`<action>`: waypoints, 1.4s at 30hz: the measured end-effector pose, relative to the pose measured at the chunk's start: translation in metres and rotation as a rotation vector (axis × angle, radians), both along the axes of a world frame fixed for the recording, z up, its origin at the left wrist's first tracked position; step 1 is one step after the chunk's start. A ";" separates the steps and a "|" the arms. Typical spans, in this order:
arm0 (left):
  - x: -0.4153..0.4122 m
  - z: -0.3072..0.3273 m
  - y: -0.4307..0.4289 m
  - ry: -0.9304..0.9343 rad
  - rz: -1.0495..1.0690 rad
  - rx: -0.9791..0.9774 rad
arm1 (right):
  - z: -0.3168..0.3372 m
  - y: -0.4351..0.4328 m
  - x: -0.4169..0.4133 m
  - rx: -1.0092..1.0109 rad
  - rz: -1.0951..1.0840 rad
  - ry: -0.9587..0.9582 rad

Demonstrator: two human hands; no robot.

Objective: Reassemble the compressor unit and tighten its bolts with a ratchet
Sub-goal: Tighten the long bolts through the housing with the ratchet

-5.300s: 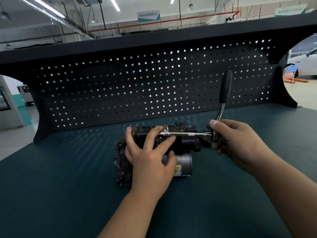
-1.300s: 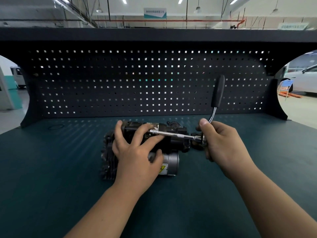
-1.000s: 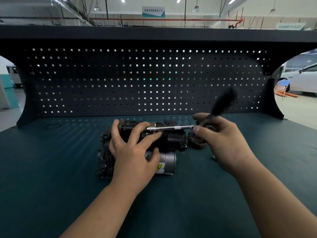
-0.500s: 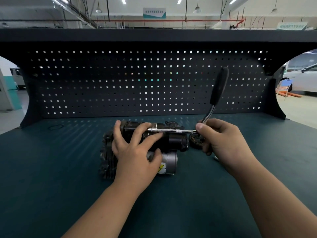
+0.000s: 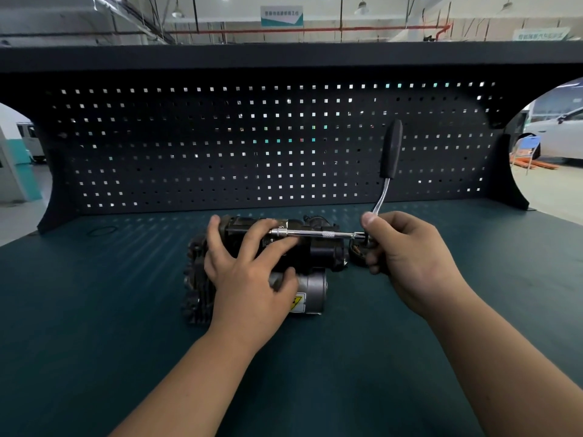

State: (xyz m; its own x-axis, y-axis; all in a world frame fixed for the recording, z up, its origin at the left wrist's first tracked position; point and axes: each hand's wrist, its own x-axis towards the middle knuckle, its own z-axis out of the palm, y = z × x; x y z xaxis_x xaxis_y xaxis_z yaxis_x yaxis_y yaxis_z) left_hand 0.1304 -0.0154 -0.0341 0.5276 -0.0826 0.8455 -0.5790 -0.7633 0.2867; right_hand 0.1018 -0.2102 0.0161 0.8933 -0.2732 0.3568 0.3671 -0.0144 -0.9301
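Compressor: lies on its side mid-bench, nearer the pegboard than me. The body is black, with a dark finned block at its left end and a silver motor can along the near side. The can carries a yellow warning label.
Ratchet: the black handle stands up, tilted slightly right, in front of the pegboard. Its chrome shank bends down into my right fist.
Extension bar: chrome, lies level along the top of the compressor from the ratchet head leftward. I cannot see where its tip seats.
Left hand: fingers spread and fairly straight, pressed flat over the compressor. My thumb rests on the motor can, and two fingertips touch the bar.
Right hand: fingers curled round the ratchet head, thumb on top at the foot of the shank.
Round black part: sits just beside the compressor's right end, partly behind my right fingers.
Edges: the mat ends at the pegboard's foot, close behind the compressor. A shelf overhangs, well above the handle.
Room: broad mat lies left, right and toward me. A thin black ring lies far left, well apart.
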 end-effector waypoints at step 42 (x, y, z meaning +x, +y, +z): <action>-0.002 0.004 -0.004 -0.001 0.028 -0.047 | -0.001 -0.006 0.004 0.006 0.109 -0.054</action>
